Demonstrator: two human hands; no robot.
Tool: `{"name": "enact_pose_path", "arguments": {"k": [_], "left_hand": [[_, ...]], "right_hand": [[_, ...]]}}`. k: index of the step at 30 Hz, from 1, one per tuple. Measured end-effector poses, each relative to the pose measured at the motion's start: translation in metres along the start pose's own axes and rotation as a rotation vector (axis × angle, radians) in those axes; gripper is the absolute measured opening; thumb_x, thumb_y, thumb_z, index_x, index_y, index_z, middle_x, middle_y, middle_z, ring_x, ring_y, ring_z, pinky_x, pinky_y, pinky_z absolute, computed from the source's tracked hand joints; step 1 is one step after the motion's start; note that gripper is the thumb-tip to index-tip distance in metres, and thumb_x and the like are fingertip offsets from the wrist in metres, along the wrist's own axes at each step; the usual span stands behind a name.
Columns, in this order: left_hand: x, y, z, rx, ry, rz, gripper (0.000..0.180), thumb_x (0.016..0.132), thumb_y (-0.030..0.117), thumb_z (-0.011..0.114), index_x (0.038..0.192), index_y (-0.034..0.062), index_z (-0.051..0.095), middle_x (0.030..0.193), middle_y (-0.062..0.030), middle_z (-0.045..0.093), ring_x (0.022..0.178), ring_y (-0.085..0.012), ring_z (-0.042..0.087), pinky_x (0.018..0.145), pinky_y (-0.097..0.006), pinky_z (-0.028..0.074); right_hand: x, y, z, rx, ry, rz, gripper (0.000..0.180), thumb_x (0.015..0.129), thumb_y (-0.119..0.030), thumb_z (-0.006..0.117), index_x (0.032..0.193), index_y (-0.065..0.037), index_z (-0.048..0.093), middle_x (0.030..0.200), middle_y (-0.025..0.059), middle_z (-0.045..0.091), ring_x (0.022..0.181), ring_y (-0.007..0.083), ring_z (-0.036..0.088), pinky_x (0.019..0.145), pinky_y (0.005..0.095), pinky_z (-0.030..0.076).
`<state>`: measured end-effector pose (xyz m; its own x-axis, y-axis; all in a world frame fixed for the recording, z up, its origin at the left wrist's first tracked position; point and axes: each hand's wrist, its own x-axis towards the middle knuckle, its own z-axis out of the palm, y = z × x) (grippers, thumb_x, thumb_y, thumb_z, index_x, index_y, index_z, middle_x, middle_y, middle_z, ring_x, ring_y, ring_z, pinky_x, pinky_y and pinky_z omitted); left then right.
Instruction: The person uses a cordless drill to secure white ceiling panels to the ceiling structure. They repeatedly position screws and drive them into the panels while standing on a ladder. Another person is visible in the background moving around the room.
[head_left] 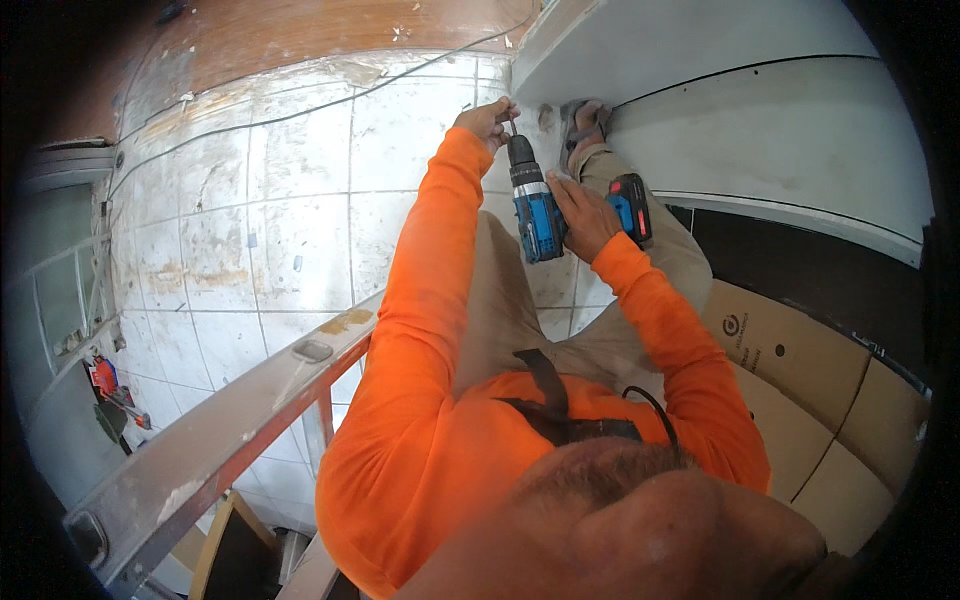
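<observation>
- The cordless drill (540, 222) is up off the tiled floor (300, 245), in front of the person, between the two hands.
- Its long axis runs away from the person's body, tipped slightly to the left, with the black chuck (521, 152) at the far end.
- The right hand (588, 213) is clamped on the drill's handle, fingers laid along the housing; the battery (630, 208) pokes out on that hand's far side.
- The left hand (487, 123) is the nearer one to the tip: its fingertips look pinched together on the thin bit (513, 126) (hard to swear to, small as it is).
- So the bit lies just right of the left palm, in line with the chuck.
- Beyond, a grey cable (300, 116) crosses the tiles, well apart from both hands.
</observation>
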<state>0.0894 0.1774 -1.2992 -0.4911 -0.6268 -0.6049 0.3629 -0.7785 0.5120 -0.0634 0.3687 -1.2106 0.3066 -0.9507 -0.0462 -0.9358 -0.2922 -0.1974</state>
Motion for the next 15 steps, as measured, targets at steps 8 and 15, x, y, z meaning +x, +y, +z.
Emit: {"name": "enact_pose_path", "arguments": {"k": [8, 15], "left_hand": [[0.039, -0.020, 0.003, 0.091, 0.067, -0.069, 0.020, 0.096, 0.021, 0.055, 0.102, 0.0026, 0.060, 0.098, -0.0081, 0.063, 0.083, -0.0161, 0.053, 0.070, -0.030, 0.045], [0.073, -0.039, 0.003, 0.237, 0.137, -0.148, 0.019, 0.094, 0.022, 0.059, 0.102, 0.0057, 0.064, 0.095, -0.0032, 0.069, 0.074, -0.0163, 0.055, 0.067, -0.027, 0.044]], "right_hand": [[0.009, 0.028, 0.035, 0.032, -0.118, 0.098, 0.081, 0.071, 0.005, 0.061, 0.145, -0.005, 0.029, 0.117, 0.0164, 0.052, 0.099, 0.0356, 0.057, 0.085, 0.0435, 0.047], [0.012, 0.044, 0.054, 0.013, -0.154, 0.149, 0.077, 0.075, 0.003, 0.060, 0.144, -0.005, 0.029, 0.116, 0.0155, 0.053, 0.104, 0.0333, 0.057, 0.085, 0.0437, 0.049]]}}
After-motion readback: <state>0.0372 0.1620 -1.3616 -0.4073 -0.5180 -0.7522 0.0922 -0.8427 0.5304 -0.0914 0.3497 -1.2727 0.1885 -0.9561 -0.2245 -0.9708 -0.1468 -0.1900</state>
